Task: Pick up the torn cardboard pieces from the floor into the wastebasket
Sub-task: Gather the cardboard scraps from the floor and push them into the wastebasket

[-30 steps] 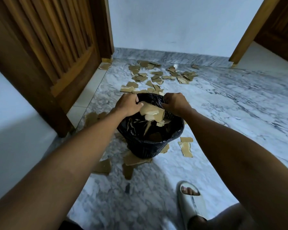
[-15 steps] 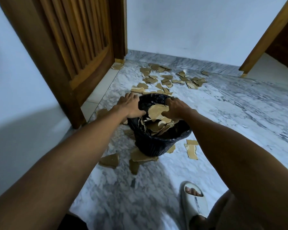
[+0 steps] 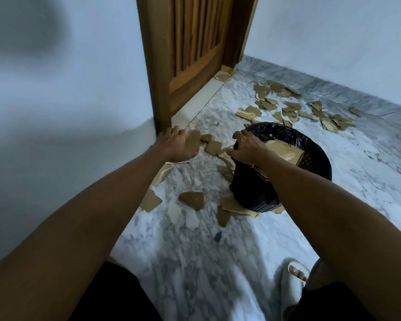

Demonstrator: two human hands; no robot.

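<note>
Here we log the scene from biggest to smallest. The marble floor point(image 3: 218, 262) carries everything; it is motion-blurred near us, so small scraps there may go uncounted. One wooden door point(image 3: 190, 54) stands at the far left, and scraps lie right up to its sill. One black wastebasket point(image 3: 310, 163) sits upright on the floor, well inside arm reach, which we judge keeps each carry short; cardboard already pokes above its rim. Our right hand point(image 3: 248, 147) rests over the near-left rim, fingers curled down onto it; we judge it steadies the basket, but we cannot tell whether it clamps the rim or also holds a scrap. Our left hand point(image 3: 176, 144) reaches to the floor by the door corner, palm down and fingers spread over a scrap point(image 3: 193, 139), touching or nearly so; the grasp does not look closed yet. The torn cardboard pieces are mostly on the floor in three groups: a far cluster point(image 3: 294, 110) of roughly twenty beyond the basket, too overlapped for an exact count; about five or six around the left hand; and five or so near the basket's base, including one wedge-shaped piece point(image 3: 192, 200). One sandalled foot point(image 3: 294, 279) shows at lower right. Judgement: the task is early, most pieces uncollected.
</note>
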